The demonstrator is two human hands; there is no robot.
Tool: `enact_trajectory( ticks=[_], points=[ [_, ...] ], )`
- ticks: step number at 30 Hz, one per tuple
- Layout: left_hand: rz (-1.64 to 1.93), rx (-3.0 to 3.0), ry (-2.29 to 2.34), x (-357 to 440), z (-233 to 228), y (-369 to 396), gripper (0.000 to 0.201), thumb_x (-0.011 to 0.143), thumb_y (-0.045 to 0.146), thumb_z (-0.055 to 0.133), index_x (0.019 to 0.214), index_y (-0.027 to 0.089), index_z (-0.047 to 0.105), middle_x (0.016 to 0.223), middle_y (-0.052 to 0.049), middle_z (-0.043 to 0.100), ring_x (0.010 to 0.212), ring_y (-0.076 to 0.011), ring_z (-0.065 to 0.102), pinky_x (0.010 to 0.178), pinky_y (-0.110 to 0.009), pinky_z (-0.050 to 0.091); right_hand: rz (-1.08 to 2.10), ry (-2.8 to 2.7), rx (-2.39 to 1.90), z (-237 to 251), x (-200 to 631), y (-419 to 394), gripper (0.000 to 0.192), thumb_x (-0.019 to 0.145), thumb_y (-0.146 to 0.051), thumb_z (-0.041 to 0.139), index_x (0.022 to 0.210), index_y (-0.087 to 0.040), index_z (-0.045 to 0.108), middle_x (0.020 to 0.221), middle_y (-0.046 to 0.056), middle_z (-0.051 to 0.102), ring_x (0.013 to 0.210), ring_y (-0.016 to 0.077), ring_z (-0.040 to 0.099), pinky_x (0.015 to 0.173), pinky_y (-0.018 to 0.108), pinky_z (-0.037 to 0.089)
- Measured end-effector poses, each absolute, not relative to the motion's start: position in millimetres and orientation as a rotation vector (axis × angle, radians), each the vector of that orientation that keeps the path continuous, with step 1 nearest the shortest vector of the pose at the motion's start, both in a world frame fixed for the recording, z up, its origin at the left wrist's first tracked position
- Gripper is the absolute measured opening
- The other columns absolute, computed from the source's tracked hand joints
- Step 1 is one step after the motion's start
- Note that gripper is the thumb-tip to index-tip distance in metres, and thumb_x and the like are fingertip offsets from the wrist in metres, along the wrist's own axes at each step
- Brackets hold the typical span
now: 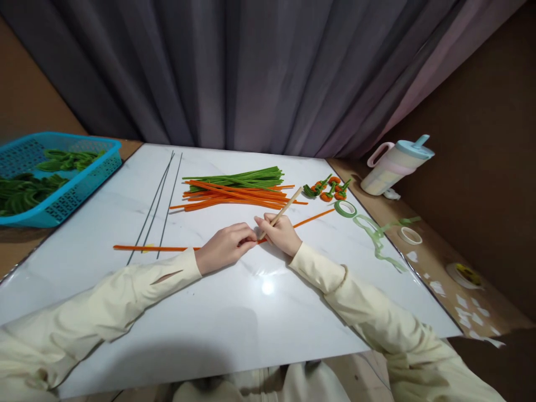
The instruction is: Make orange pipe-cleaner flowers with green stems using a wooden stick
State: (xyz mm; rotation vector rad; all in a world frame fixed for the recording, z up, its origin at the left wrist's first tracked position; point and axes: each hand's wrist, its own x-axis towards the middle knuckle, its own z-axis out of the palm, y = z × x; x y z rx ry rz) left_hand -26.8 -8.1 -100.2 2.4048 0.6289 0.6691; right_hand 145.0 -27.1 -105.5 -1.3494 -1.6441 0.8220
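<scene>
The left hand [226, 244] is curled, fingertips pinching a long orange fuzzy pipe cleaner [154, 248] that lies flat across the white marble-patterned tabletop [251, 312]; the right hand [281, 233], touching it at three o'clock, is closed around a thin pale wooden stick [288, 206] that slants up toward one o'clock, with the pipe cleaner's far end running out past it. Judging by how things lie, this piece looks barely started: nearly its whole length is straight. At one o'clock from the hands sit a few small finished orange-and-green twisted pieces [329, 188], while at twelve o'clock a loose bundle of green and orange pipe cleaners [237, 187] lies unused, so much seems left. Thin dark metal wires [161, 201] lie at ten o'clock, crossing the pipe cleaner's left part. A roll of green floral tape [345, 209] with a loose ribbon trails at three o'clock near the table's right edge, just beyond it a pastel lidded drinking jug [396, 167]. A blue plastic basket of green pieces [58, 178] overhangs the left edge at nine o'clock. Room is widest toward six o'clock, between hands and near edge.
</scene>
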Motion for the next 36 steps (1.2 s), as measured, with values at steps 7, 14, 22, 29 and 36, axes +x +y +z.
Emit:
enact_trajectory(
  ticks=[7,14,22,29,36],
  points=[
    [0.695,2.658,0.619,-28.6,-101.8,-12.3,0.015,0.092,0.019,0.043,0.083,0.017,0.055,0.081,-0.003,0.059,0.076,-0.0155,0.055,0.068,-0.026,0.043,0.919,-1.637,-1.33,-105.8,148.8,-24.3,0.044,0.086,-0.04,0.044,0.048,-0.021,0.035,0.038,-0.004,0.046,0.04,0.0087,0.047,0.047,0.02,0.039],
    [0.625,2.736,0.612,-28.7,-102.4,-11.3,0.015,0.092,0.018,0.04,0.087,0.016,0.054,0.084,-0.004,0.057,0.076,-0.0157,0.055,0.066,-0.026,0.044,0.851,-1.708,-1.339,-103.2,146.3,-26.6,0.041,0.085,-0.033,0.044,0.047,-0.02,0.037,0.039,-0.005,0.044,0.043,0.0082,0.043,0.05,0.021,0.037],
    [0.55,2.762,0.607,-28.8,-101.7,-11.4,0.016,0.092,0.018,0.037,0.088,0.016,0.052,0.084,-0.003,0.055,0.075,-0.0155,0.055,0.064,-0.026,0.043,0.796,-1.764,-1.322,-103.0,146.0,-26.1,0.041,0.086,-0.032,0.042,0.048,-0.02,0.036,0.042,-0.004,0.042,0.046,0.0083,0.041,0.05,0.021,0.035],
    [0.552,2.791,0.603,-28.7,-104.1,-10.6,0.018,0.092,0.018,0.036,0.089,0.016,0.054,0.087,-0.004,0.056,0.076,-0.0164,0.055,0.063,-0.027,0.044,0.701,-1.865,-1.266,-107.8,145.8,-29.5,0.038,0.085,-0.034,0.039,0.05,-0.02,0.032,0.046,-0.005,0.033,0.045,0.0074,0.03,0.049,0.022,0.028],
    [0.593,2.756,0.571,-29.5,-104.9,-10.8,0.019,0.091,0.015,0.037,0.092,0.015,0.056,0.09,-0.005,0.057,0.08,-0.0164,0.056,0.065,-0.026,0.045,0.638,-1.941,-1.22,-111.6,145.4,-33.4,0.035,0.083,-0.035,0.04,0.053,-0.02,0.032,0.049,-0.005,0.032,0.046,0.0078,0.028,0.049,0.023,0.025]
  ],
)
